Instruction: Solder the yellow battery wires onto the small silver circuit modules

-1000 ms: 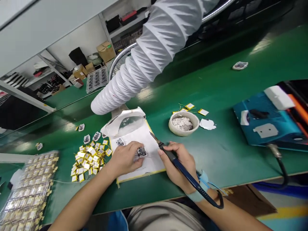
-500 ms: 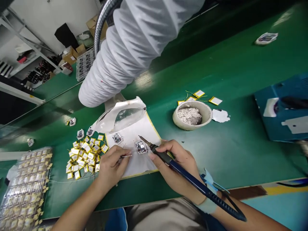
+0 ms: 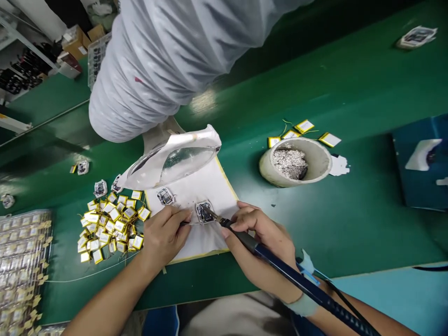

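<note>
My right hand grips a soldering iron like a pen. Its tip meets a small white-cased circuit board lying on a white sheet. To the left of that board, my left hand pinches a thin solder wire, whose end points at the board's edge. The wire trails away leftward over the green bench. A second cased board rests on the sheet above my left fingers. Beside my left wrist lies a heap of yellow-edged battery cells.
A ribbed white hose hangs over the bench, with a clear plastic hood below it. At right stand a round pot of metallic shavings, several loose cells and a blue box. Clear trays fill the left.
The soldering iron's tip has come down from beside the board onto it. My left hand has brought the solder wire close to the board. The camera view has shifted somewhat.
</note>
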Available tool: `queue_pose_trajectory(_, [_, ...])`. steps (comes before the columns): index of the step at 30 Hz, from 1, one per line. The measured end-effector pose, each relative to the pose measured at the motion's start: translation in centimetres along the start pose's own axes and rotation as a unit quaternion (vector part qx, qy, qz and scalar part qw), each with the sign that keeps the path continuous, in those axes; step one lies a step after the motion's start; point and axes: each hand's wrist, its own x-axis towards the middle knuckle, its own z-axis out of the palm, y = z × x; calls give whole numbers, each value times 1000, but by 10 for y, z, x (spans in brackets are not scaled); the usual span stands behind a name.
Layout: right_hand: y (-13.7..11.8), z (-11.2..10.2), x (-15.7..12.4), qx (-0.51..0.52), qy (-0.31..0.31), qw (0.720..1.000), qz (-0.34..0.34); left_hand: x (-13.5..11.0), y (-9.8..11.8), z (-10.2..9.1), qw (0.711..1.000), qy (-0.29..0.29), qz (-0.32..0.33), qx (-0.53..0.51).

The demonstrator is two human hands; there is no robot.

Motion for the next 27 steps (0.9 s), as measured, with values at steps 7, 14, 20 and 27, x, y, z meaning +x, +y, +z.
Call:
queue_pose_trajectory(7, [0,-3,0,-5,-14,1000,0,1,0,3,1000,4,1,10])
queue_pose_trajectory(14, [2,-4,-2,-12,-15,1000,-3,-1,2,3,1000,3,-9,13])
queue_pose_trajectory(20, [1,-3,0,-11,-18,1000,-18,-6,3,3,999,-10,-31,20])
queue_pose_trajectory(27, [1,-3,0,-13,-24,999,-30,-12,4,6,998,-23,-38,50])
